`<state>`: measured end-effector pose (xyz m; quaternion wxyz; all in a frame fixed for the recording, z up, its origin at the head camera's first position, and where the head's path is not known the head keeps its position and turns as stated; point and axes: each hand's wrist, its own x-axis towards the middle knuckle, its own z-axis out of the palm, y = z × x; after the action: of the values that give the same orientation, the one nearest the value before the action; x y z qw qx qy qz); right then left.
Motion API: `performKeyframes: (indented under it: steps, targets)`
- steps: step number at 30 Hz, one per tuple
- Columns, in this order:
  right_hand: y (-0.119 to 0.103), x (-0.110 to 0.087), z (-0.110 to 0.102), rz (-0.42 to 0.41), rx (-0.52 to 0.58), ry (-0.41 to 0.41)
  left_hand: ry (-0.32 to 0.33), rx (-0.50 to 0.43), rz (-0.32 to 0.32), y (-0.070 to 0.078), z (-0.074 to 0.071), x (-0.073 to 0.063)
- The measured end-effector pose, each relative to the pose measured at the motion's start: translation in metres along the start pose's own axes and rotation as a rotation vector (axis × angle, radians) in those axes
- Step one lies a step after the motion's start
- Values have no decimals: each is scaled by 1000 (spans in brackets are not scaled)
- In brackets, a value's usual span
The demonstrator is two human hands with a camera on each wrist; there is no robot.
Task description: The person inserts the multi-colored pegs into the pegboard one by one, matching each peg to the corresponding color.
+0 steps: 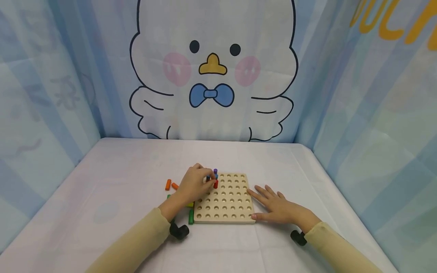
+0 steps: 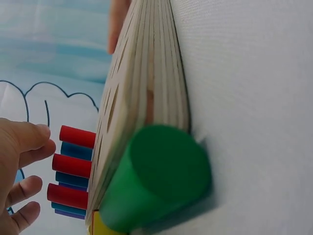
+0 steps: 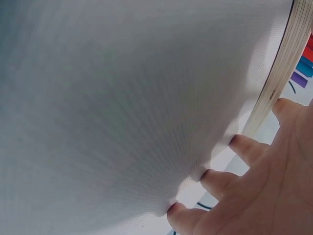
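A square wooden pegboard [image 1: 228, 204] with rows of round holes lies on the white table. Red pegs [image 2: 71, 166] stand in it beside blue pegs and purple pegs, in the left far part of the board. My left hand [image 1: 195, 184] hovers over that corner, thumb and fingertips just off the end of a red peg [image 1: 216, 184], fingers loosely bent with nothing between them. At the board's right side, my right hand [image 1: 278, 207] lies with fingers spread; its thumb and index finger touch the edge, and the other fingertips rest on the cloth.
Left of the board lie loose orange pegs [image 1: 168, 184], a green peg [image 1: 191, 217] against its side and a yellow piece [image 1: 190, 204], partly hidden by my left arm. A black wrist camera [image 1: 179, 231] hangs under each wrist. Printed curtains [image 1: 211, 125] enclose the table.
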<state>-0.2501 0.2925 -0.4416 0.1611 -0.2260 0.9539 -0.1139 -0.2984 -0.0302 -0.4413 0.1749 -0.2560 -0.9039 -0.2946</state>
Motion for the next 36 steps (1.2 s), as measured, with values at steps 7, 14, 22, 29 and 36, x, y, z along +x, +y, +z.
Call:
performKeyframes:
  steps: [7,14,22,29,36]
  targets:
    - [-1,0,1,9,-7,-4,-105,-7,-117,1,-13,-3]
    - [-1,0,0,-1,-15,3,-147,-13,-173,12,-33,-4]
    - [0,0,0,-5,-13,1,-293,82,-300,10,-48,-18]
    - [-3,1,-3,-19,-13,0,-426,158,-394,7,-60,-33]
    - [-3,1,-1,-10,-2,-11,-523,175,-433,7,-68,-57]
